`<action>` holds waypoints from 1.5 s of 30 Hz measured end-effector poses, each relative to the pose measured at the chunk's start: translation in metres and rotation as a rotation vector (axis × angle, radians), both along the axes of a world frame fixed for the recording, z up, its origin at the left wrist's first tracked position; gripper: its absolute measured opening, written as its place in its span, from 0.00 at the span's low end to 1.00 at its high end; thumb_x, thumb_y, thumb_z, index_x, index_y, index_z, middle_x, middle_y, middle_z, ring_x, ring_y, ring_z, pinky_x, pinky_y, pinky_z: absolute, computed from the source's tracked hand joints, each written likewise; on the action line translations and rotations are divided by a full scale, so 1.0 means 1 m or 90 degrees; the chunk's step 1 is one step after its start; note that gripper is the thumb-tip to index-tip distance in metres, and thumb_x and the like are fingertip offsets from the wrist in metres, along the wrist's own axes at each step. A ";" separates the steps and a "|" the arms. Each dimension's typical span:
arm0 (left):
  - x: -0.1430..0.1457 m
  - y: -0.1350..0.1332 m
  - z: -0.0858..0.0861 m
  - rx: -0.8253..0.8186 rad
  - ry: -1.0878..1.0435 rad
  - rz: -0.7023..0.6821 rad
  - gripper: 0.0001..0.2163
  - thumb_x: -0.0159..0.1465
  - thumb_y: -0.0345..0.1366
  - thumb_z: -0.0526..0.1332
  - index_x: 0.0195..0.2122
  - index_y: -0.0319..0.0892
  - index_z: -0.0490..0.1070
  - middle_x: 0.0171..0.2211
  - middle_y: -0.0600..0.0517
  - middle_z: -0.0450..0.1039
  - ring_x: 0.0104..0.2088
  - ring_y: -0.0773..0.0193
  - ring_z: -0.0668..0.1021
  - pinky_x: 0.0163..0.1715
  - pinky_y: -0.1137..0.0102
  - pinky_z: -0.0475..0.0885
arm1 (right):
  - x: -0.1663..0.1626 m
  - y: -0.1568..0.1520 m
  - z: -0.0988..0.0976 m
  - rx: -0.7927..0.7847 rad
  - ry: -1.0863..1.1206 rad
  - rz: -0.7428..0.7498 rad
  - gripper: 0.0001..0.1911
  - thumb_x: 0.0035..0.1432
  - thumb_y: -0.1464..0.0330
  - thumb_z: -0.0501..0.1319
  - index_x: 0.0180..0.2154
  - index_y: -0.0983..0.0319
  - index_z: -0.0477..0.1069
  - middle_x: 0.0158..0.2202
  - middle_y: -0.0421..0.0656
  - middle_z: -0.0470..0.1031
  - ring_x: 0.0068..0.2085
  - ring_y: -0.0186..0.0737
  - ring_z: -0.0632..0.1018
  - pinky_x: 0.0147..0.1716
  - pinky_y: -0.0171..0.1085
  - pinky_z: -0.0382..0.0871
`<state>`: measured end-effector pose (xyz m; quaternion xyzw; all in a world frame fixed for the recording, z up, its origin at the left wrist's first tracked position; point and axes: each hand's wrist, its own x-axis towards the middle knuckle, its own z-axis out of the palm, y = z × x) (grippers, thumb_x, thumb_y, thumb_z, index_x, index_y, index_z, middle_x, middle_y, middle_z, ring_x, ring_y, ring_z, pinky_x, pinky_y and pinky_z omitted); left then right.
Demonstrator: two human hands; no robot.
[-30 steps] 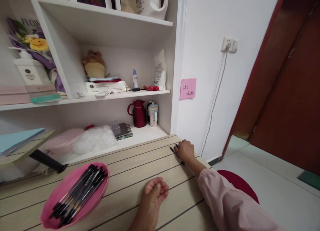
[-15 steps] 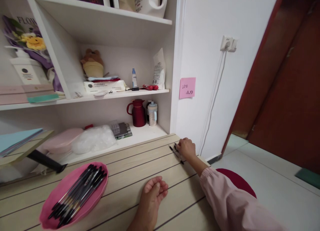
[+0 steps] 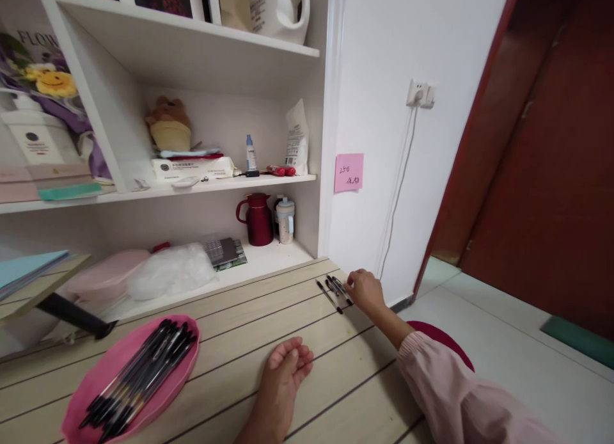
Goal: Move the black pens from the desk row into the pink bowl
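My right hand reaches to the far right corner of the wooden desk, fingers curled and touching a small group of black pens lying there. Whether it grips one I cannot make out. My left hand rests on the desk near the middle, palm up, fingers loosely curled and holding nothing. A pink tray at the front left holds several black pens.
White shelves behind the desk hold a red jug, a small cup, a plastic bag, a pink lid and bottles. A pink sticky note is on the wall. A red stool stands beside the desk.
My right hand has shifted slightly right, uncovering more of the black pens beside it. The view has panned right a little. My left hand stays put.
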<state>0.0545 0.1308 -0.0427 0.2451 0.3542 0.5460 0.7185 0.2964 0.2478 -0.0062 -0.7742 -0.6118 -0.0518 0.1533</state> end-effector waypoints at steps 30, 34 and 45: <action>-0.001 0.001 -0.003 0.013 0.005 -0.009 0.12 0.50 0.35 0.66 0.35 0.38 0.72 0.30 0.47 0.76 0.33 0.61 0.77 0.40 0.65 0.68 | -0.037 -0.027 -0.011 -0.112 -0.096 0.088 0.17 0.56 0.63 0.49 0.38 0.64 0.72 0.42 0.54 0.74 0.42 0.49 0.74 0.39 0.43 0.58; 0.000 0.003 -0.004 0.004 0.010 -0.006 0.12 0.50 0.36 0.66 0.35 0.38 0.72 0.29 0.48 0.76 0.33 0.61 0.77 0.40 0.65 0.68 | -0.034 -0.026 -0.013 -0.112 -0.088 0.080 0.17 0.56 0.63 0.49 0.38 0.64 0.72 0.42 0.55 0.74 0.42 0.49 0.74 0.39 0.42 0.58; -0.001 0.000 -0.001 0.007 0.016 -0.016 0.12 0.51 0.35 0.65 0.37 0.38 0.71 0.31 0.48 0.75 0.35 0.61 0.77 0.40 0.65 0.68 | -0.033 -0.028 -0.015 -0.115 -0.079 0.068 0.17 0.56 0.63 0.50 0.39 0.66 0.72 0.42 0.56 0.73 0.42 0.49 0.74 0.38 0.43 0.58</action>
